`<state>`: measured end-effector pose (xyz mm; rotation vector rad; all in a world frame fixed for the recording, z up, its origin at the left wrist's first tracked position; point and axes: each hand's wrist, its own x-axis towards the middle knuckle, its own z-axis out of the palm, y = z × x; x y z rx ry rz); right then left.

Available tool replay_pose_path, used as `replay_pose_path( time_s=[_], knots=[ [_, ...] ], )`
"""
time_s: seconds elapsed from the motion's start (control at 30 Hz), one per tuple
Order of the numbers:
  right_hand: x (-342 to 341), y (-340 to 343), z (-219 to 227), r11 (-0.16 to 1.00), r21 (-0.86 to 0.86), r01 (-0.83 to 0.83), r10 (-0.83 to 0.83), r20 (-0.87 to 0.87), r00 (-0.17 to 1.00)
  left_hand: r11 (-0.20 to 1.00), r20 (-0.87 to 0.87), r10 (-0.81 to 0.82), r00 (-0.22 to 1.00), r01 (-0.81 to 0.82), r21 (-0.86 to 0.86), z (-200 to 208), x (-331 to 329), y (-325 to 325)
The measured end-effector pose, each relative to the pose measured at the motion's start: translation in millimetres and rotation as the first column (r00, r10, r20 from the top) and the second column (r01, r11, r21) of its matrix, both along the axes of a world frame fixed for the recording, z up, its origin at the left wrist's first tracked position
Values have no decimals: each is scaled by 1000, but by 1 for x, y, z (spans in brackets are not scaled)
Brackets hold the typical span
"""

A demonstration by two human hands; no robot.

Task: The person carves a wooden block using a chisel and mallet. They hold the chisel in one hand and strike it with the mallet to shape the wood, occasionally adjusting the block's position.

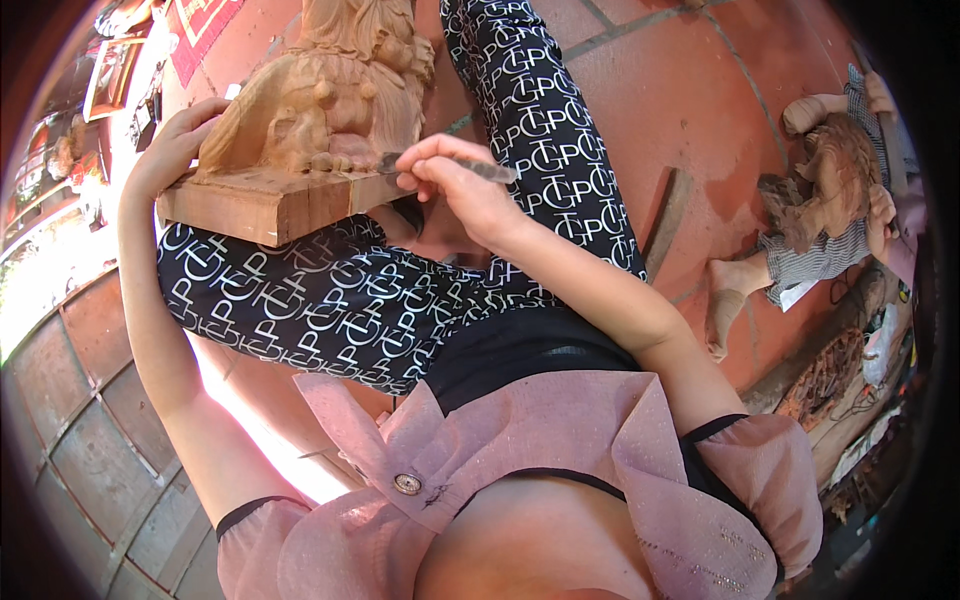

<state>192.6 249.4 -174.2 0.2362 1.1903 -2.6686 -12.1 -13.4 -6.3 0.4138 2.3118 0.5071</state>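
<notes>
A carved wooden figure [320, 105] on a thick square base [270, 205] rests tilted across my lap at the upper left. My left hand [185, 140] grips its far left side, the fingers partly hidden behind the carving. In my right hand [460, 190] is a slim dark carving chisel [485, 168], pinched like a pen. The chisel's dark tip lies at the right edge of the carving, just above the base. My thumb and fingers are closed around the shaft.
A wooden strip [667, 225] lies on the red tiled floor [690, 100] right of my leg. Further right, another person [740, 275] sits with a brown wooden carving [830, 185]. Wood pieces [830, 385] and clutter line the right edge. A red mat [200, 30] lies far left.
</notes>
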Motion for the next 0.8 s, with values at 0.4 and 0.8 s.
replay_pose_path(
  time_s=[0.4, 0.8],
  knots=[
    [-12, 7, -64, 946, 318, -67, 8, 183, 983, 999, -46, -31, 998, 31, -5, 1, 3, -1],
    [-8, -14, -67, 977, 212, -16, -25, 191, 981, 1000, -28, -15, 999, 15, -27, 4, 3, -5]
  ],
)
